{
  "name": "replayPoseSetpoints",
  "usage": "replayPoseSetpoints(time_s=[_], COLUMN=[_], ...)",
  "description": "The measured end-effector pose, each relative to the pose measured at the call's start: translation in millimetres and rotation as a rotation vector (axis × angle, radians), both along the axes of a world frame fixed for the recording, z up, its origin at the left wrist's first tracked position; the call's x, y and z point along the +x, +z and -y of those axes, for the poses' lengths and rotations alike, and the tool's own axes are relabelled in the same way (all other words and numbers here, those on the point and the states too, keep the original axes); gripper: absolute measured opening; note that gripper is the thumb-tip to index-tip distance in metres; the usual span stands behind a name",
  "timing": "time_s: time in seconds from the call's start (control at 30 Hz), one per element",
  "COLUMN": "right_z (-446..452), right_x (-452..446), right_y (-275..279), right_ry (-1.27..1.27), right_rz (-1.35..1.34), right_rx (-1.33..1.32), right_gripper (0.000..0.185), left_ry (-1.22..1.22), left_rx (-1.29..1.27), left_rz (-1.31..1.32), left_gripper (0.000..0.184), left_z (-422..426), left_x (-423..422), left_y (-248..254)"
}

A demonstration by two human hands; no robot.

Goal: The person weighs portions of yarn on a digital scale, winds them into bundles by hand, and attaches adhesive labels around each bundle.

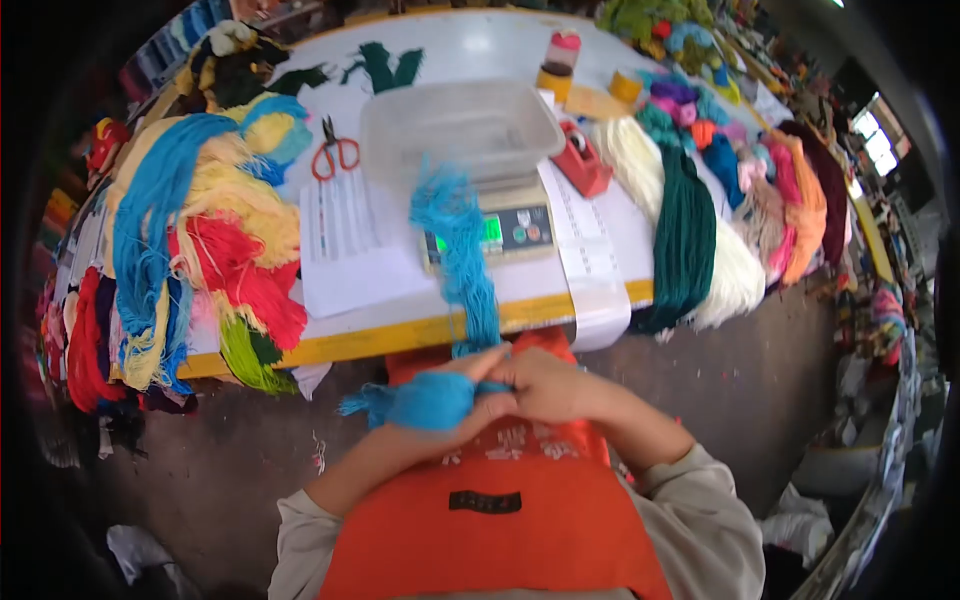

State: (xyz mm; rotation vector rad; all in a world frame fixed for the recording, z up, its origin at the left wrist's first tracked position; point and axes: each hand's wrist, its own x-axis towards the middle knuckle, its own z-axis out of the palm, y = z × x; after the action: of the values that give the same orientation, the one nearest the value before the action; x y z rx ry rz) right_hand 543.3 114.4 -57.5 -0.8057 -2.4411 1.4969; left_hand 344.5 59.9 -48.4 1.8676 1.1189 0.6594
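**Blue yarn caught between my hands**

On the near side of the scale, I hold blue yarn: my left hand curls by the bunch, my right hand closes on its thin neck, the two pressed together. More blue strands cross the scale's front. I'd judge this as winding or bunching; the next move calls for a firm pinch. The scale's figures, the printed sheet left of it and my apron's lettering are too blurred to read.
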Motion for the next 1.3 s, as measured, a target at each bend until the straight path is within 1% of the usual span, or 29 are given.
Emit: replayPoseSetpoints(time_s=[0.03, 0.07, 0.13, 0.17, 0.23, 0.27, 0.3, 0.33, 0.37, 0.4, 0.47, 0.6, 0.67, 0.77, 0.9, 0.97, 1.0, 1.07, 1.1, 1.13, 1.2, 1.3], right_z=[0.2, 1.4, -0.5, -5.0, -15.7, -23.4, -35.5, -51.2, -71.3, -91.9, -116.5, -137.9, -137.6, -135.1, -121.4, -115.7, -116.3, -122.2, -125.8, -126.4, -129.1, -126.8], right_x=[5.0, 10.2, 23.2, 33.6, 53.6, 63.1, 73.7, 86.7, 107.2, 124.1, 139.3, 149.7, 147.7, 146.3, 143.7, 139.1, 138.9, 143.9, 146.5, 146.1, 146.5, 146.3], right_y=[2.7, -2.9, -22.4, -24.7, -34.1, -41.3, -41.0, -40.0, -54.0, -62.7, -67.5, -83.5, -85.9, -88.1, -90.4, -86.4, -85.6, -85.3, -86.6, -89.5, -89.0, -88.8], right_ry=[-0.065, -0.133, -0.226, -0.284, -0.336, -0.363, -0.508, -0.648, -0.759, -0.785, -0.803, -0.760, -0.797, -0.831, -0.847, -0.870, -0.868, -0.802, -0.781, -0.779, -0.841, -0.828], right_rz=[0.023, -0.054, -0.160, -0.076, -0.183, -0.265, -0.195, -0.123, -0.025, 0.042, 0.108, 0.108, 0.034, -0.005, 0.070, 0.071, 0.067, 0.059, 0.100, 0.095, 0.085, 0.120], right_rx=[-0.067, -0.168, -0.221, -0.332, -0.638, -0.466, -0.270, -0.071, 0.227, 0.587, 0.789, 0.742, 0.668, 0.608, 0.650, 0.795, 0.792, 0.808, 0.836, 0.835, 0.664, 0.735], right_gripper=[0.028, 0.025, 0.023, 0.016, 0.013, 0.009, 0.010, 0.011, 0.018, 0.022, 0.026, 0.026, 0.021, 0.019, 0.019, 0.022, 0.022, 0.027, 0.030, 0.030, 0.028, 0.027], left_ry=[-0.007, 0.013, 0.017, 0.003, 0.024, 0.046, 0.047, 0.071, 0.096, 0.097, 0.111, 0.101, 0.077, 0.078, 0.090, 0.104, 0.109, 0.103, 0.110, 0.112, 0.112, 0.120], left_rx=[-0.103, -0.009, -0.264, -0.269, -0.298, -0.317, -0.317, -0.353, -0.391, -0.391, -0.418, -0.425, -0.420, -0.431, -0.429, -0.395, -0.395, -0.407, -0.406, -0.410, -0.404, -0.385], left_rz=[0.022, 0.137, 0.248, 0.282, 0.284, 0.285, 0.283, 0.334, 0.386, 0.382, 0.426, 0.369, 0.341, 0.357, 0.379, 0.442, 0.440, 0.446, 0.442, 0.432, 0.428, 0.477], left_gripper=[0.055, 0.046, 0.040, 0.036, 0.035, 0.035, 0.035, 0.034, 0.033, 0.033, 0.033, 0.033, 0.033, 0.033, 0.033, 0.032, 0.032, 0.032, 0.032, 0.032, 0.032, 0.031], left_z=[-3.0, -2.1, 1.7, 3.5, 5.8, 5.7, 5.9, 6.8, 7.7, 8.5, 8.3, 8.1, 8.7, 7.9, 9.9, 11.5, 12.1, 13.2, 13.9, 14.1, 13.5, 16.6], left_x=[-1.4, 0.4, -1.1, 0.5, -1.4, -3.7, -6.5, -9.7, -11.2, -10.7, -9.1, -6.1, -5.6, -3.0, -4.9, -6.6, -7.2, -8.0, -8.3, -7.7, -7.9, -6.5], left_y=[-4.2, -23.7, -27.4, -24.2, -20.4, -19.8, -20.1, -20.2, -20.0, -19.5, -18.2, -14.9, -14.1, -14.6, -19.6, -28.6, -30.0, -30.6, -29.7, -28.5, -28.0, -32.0])
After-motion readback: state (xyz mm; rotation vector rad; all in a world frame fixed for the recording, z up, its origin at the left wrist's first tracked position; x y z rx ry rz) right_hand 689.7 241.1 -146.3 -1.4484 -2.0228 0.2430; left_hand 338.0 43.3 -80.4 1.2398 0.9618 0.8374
